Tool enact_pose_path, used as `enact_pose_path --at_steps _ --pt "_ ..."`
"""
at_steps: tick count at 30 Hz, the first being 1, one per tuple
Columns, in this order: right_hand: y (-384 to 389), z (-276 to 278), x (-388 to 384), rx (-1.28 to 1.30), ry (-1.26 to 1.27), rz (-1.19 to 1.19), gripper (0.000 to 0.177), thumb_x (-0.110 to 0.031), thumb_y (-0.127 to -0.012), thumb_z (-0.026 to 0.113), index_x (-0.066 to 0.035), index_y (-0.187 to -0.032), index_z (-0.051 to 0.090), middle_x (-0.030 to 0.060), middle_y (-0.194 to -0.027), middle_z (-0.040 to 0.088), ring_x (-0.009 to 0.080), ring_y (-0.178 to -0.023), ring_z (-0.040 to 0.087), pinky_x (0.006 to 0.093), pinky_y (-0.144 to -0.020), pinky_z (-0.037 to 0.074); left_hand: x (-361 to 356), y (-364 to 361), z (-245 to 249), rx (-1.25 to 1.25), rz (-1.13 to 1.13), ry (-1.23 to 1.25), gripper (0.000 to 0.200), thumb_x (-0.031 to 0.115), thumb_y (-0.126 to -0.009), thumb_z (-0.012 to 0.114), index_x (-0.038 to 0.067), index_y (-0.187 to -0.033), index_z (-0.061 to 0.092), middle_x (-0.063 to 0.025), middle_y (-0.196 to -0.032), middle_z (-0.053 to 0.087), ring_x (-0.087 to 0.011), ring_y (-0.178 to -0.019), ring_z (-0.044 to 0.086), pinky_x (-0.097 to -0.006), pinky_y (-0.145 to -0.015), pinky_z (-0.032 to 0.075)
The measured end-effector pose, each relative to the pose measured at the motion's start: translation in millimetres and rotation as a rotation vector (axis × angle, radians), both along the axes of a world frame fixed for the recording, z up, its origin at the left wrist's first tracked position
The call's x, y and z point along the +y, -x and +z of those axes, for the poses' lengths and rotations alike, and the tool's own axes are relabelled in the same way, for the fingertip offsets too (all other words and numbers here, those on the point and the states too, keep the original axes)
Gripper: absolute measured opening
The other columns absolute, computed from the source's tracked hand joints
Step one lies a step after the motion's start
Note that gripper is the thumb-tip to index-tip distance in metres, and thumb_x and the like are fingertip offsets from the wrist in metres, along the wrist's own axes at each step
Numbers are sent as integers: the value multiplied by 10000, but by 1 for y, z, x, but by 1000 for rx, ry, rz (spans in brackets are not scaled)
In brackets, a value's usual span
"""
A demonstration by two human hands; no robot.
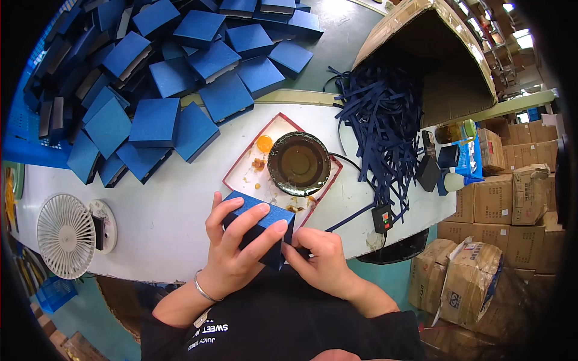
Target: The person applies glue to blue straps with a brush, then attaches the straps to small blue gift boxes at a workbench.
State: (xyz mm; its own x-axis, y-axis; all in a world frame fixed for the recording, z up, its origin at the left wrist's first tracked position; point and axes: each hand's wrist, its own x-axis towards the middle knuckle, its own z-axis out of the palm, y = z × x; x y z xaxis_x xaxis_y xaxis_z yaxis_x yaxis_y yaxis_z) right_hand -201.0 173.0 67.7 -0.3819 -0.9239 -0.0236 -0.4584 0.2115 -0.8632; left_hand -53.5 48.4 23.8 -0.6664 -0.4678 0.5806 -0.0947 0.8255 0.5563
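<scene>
My left hand is spread over a blue box, with its fingers across the top and side, holding it above the near edge of the white table. My right hand is closed at the box's right end, thumb and fingers pinched together. Something dark shows between those fingers, too small to make out. Just beyond the box, a dark round pot of brownish liquid stands on a red-edged square tray marked with amber drips.
Many blue boxes are heaped at the back left. Dark blue ribbons spill from a cardboard carton at the right, near a cabled switch box. A white fan stands at the left. Stacked cartons fill the right side.
</scene>
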Motion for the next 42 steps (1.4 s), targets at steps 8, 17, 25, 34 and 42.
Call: enact_pose_path --at_steps 8,17,25,34,42 --pt "7 -4 8 -181 -27 4 242 -143 -851 833 3 -1005 715 111 -873 711 176 -656 653 301 -623 533 -5 1 5 7 -5 -118 763 133 -619 902 230 -1324 625 -54 -1376 547 -374 -1303 433 -605 -1150 334" --pt "78 7 74 -185 -146 -151 150 -32 -812 803 25 -938 744 79 -852 686 156 -800 619 296 -747 491 -17 -2 -4 -8 76 -86 797 118 -610 903 191 -1343 600 -77 -1374 544 -373 -1296 437 -601 -1149 312" --pt "97 -24 111 -893 295 -484 135 71 -827 738 14 -944 700 73 -906 648 179 -854 621 340 -896 503 -12 -8 -19 -61 77 -104 837 126 -596 915 169 -1358 572 -94 -1385 534 -380 -1302 435 -623 -1165 284" --pt "87 -50 61 -1365 542 -648 180 -234 -1036 620 -61 -1065 663 76 -1058 676 236 -1018 653 423 -1002 524 0 -17 -28 -149 63 -45 958 164 -571 944 145 -1408 477 -121 -1407 505 -403 -1319 425 -631 -1177 282" --pt "104 -45 51 -1515 285 -386 163 -153 -1055 560 -17 -1015 640 5 -827 605 56 -629 432 209 -520 303 -1 -13 -34 -165 32 -48 969 134 -547 937 157 -1407 491 -114 -1418 496 -401 -1332 414 -651 -1177 269"
